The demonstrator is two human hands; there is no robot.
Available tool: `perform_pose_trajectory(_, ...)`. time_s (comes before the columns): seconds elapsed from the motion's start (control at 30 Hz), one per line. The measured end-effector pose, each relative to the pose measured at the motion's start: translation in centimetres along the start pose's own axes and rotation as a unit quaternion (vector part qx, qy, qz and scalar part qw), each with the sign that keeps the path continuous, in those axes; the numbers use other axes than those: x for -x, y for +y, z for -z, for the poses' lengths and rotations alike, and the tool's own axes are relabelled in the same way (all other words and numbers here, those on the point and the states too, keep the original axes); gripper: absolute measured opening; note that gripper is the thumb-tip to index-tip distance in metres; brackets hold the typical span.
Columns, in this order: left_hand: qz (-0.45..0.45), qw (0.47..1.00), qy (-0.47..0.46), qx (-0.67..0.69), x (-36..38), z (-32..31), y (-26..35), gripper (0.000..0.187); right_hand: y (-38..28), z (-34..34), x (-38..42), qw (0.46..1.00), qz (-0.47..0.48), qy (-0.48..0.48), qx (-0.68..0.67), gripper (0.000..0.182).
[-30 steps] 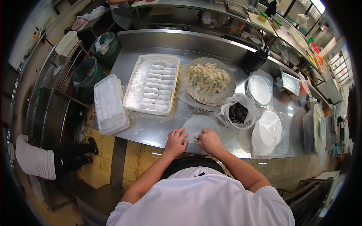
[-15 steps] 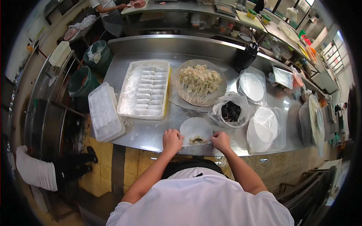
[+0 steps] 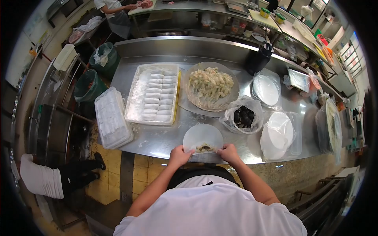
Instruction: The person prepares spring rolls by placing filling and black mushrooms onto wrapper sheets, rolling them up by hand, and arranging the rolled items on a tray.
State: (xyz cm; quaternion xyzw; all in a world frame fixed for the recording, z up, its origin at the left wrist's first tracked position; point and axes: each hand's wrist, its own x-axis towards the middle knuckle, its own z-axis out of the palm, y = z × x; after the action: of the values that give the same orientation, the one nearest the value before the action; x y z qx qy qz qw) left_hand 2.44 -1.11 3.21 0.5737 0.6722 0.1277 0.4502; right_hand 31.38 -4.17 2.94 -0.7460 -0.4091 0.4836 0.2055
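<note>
A round, thin, whitish wrapper sheet [image 3: 202, 133] is near the front edge of the steel table, with a small heap of filling [image 3: 204, 148] on its near part. My left hand [image 3: 180, 155] pinches the wrapper's near left edge, its thumb on the sheet. At the near right edge, my right hand [image 3: 228, 153] grips the same sheet with closed fingers. Behind the wrapper stands a round dish of chopped pale-green and white filling [image 3: 211, 84]. A plastic bag with dark pieces [image 3: 244, 117] is beyond my right hand.
White rolls fill rows in a floured tray [image 3: 133, 100] at left, beside a lidded container [image 3: 113, 118]. Bagged round white sheets [image 3: 277, 135] lie at right. A black bottle [image 3: 258, 59] stands at the back. A person in white [image 3: 41, 176] is at lower left.
Both hands have come nearer to my body and slightly closer together. They now hold the near edge of the wrapper, which has shifted toward me. The view has moved slightly.
</note>
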Motion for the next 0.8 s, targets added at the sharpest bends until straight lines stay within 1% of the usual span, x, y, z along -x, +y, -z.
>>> perform_pose_trajectory(0.07, 0.054, 0.994, -0.053, 0.076, 0.4, -0.4, -0.1, 0.027, 0.5, -0.5, 0.2, 0.997, 0.054, 0.037, 0.038, 0.019)
perform_pose_trajectory(0.1, 0.080, 0.987, -0.079, 0.115, 0.6, -0.6, -0.3, 0.027, 0.6, -0.7, 0.4, 0.996, 0.062, 0.057, 0.033, 0.018)
perform_pose_trajectory(0.2, 0.033, 0.987, -0.043, 0.152, 0.6, -1.6, -1.3, 0.025, 0.5, -1.8, 1.1, 0.990, 0.090, 0.108, 0.027, 0.018)
perform_pose_trajectory(0.3, -0.066, 0.989, 0.035, 0.131, 1.6, -1.9, 0.2, 0.019, -0.6, -2.6, 2.2, 0.983, 0.122, 0.133, 0.038, 0.018)
perform_pose_trajectory(0.33, -0.144, 0.981, 0.071, 0.105, 1.7, -2.0, 0.8, 0.018, -1.4, -2.7, 2.9, 0.982, 0.127, 0.135, 0.043, 0.019)
perform_pose_trajectory(0.4, -0.296, 0.944, 0.139, 0.049, 1.6, -2.0, 2.3, 0.016, -2.1, -3.2, 3.4, 0.978, 0.153, 0.138, 0.042, 0.018)
perform_pose_trajectory(0.43, -0.296, 0.949, 0.096, 0.050, 1.9, -1.9, 3.3, 0.014, -2.2, -3.5, 3.6, 0.974, 0.173, 0.139, 0.037, 0.017)
perform_pose_trajectory(0.53, -0.396, 0.912, 0.103, -0.017, 0.5, -3.2, 4.4, 0.012, -2.0, -4.0, 3.6, 0.963, 0.226, 0.136, 0.061, 0.015)
perform_pose_trajectory(0.57, -0.416, 0.903, 0.098, -0.038, 0.2, -3.6, 4.6, 0.014, -1.9, -4.0, 3.5, 0.958, 0.242, 0.135, 0.075, 0.015)
perform_pose_trajectory(0.67, -0.421, 0.903, 0.032, -0.081, -1.1, -4.7, 3.7, 0.017, -2.3, -3.8, 3.6, 0.931, 0.311, 0.153, 0.115, 0.018)
perform_pose_trajectory(0.77, -0.433, 0.897, 0.012, -0.087, -0.6, -3.7, 4.0, 0.024, -3.0, -3.8, 3.3, 0.893, 0.403, 0.171, 0.107, 0.017)
perform_pose_trajectory(0.8, -0.427, 0.902, 0.002, -0.066, -0.7, -3.6, 3.7, 0.027, -3.3, -3.7, 3.2, 0.884, 0.421, 0.153, 0.130, 0.017)
